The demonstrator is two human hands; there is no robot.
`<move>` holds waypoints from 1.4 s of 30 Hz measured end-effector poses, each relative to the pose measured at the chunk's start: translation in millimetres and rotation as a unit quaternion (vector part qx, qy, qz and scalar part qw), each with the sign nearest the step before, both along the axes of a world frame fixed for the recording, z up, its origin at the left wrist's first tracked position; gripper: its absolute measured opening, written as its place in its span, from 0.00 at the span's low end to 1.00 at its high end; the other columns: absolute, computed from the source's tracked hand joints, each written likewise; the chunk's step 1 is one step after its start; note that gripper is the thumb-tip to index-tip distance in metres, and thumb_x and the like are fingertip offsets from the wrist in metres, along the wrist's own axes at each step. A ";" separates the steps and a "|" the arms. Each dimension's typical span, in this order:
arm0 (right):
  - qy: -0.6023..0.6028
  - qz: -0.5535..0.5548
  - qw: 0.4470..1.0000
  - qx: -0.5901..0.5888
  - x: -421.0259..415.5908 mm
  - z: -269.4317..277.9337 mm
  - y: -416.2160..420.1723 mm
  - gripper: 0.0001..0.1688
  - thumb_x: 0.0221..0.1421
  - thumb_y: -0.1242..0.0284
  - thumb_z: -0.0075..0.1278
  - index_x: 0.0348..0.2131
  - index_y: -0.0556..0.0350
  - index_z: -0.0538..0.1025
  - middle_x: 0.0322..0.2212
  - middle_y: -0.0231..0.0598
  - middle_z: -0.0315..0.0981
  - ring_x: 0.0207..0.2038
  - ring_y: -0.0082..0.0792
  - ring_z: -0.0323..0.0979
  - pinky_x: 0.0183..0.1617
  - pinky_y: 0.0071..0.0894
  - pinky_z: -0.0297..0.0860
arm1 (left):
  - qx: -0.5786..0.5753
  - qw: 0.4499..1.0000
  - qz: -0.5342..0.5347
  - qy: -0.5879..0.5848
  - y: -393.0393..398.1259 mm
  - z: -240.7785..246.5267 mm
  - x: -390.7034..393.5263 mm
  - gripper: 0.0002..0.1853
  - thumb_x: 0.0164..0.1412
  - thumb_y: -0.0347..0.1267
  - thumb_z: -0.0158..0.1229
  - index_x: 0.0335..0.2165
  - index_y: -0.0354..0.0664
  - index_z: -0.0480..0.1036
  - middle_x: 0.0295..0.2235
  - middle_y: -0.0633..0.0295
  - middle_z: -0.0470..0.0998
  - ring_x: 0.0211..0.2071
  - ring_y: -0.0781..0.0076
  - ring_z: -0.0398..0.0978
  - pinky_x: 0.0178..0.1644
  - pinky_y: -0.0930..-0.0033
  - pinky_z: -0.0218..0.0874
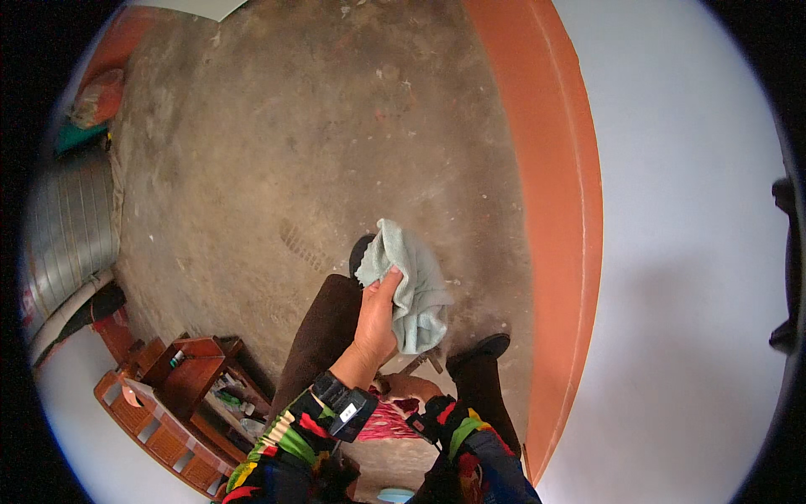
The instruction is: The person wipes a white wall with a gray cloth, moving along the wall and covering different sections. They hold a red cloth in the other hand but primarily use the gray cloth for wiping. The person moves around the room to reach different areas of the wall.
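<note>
In the middle of the view, my left hand (pixel 376 321) grips a pale green terry cloth (pixel 412 290), its thumb pressed on top. The cloth hangs bunched and folded above the floor. Lower down, my right hand (pixel 412 385) is partly hidden behind the left wrist and its own sleeve. It lies just above a red and pink patterned fabric (pixel 389 421); whether its fingers hold anything cannot be made out. Dark bars (pixel 423 362), perhaps stool legs, show between the two hands. Each wrist carries a strapped black device.
A stained concrete floor (pixel 302 138) spreads ahead. An orange-banded white wall (pixel 667 189) runs along the right. At lower left stands a wooden cabinet (pixel 189 378) holding small items. A ribbed metal container (pixel 75 208) is at far left. My dark shoe (pixel 488 348) rests near the wall.
</note>
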State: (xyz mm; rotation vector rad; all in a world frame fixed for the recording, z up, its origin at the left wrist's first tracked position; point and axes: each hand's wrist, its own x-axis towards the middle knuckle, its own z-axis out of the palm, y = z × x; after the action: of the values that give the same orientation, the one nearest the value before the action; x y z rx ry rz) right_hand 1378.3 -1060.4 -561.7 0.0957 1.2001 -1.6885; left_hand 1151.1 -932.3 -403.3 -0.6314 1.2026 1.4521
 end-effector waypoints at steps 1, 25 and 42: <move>0.006 -0.022 0.999 0.039 0.3 -0.7 0.5 0.43 0.52 0.59 0.57 0.61 0.55 0.59 0.48 0.54 0.71 0.43 0.52 0.71 0.43 0.50 0.69 | -0.007 1.000 0.000 -0.014 0.4 0.1 0.6 0.21 0.65 0.42 0.52 0.47 0.35 0.70 0.43 0.57 0.77 0.41 0.63 0.77 0.44 0.60 0.71; 0.006 -0.326 0.843 0.427 57.6 54.6 -4.5 0.24 0.57 0.61 0.52 0.50 0.50 0.74 0.27 0.38 0.76 0.31 0.32 0.73 0.40 0.33 0.69 | 0.239 0.909 -0.293 0.178 -71.0 -20.0 -19.0 0.18 0.63 0.36 0.56 0.46 0.34 0.72 0.37 0.61 0.78 0.35 0.72 0.76 0.38 0.68 0.70; 0.075 -0.526 0.773 0.346 54.6 170.8 -73.2 0.12 0.59 0.67 0.51 0.36 0.60 0.77 0.27 0.30 0.75 0.31 0.20 0.72 0.36 0.22 0.68 | 0.405 0.710 -0.088 0.569 -172.0 -70.6 58.0 0.27 0.60 0.29 0.56 0.57 0.34 0.62 0.55 0.48 0.64 0.57 0.61 0.61 0.60 0.59 0.54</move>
State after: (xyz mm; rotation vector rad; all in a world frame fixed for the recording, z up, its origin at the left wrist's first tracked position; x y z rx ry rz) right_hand 1432.9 -1133.6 -390.9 1.3294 2.0611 -2.0467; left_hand 1209.1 -1104.3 -473.9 1.1500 1.2071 2.0140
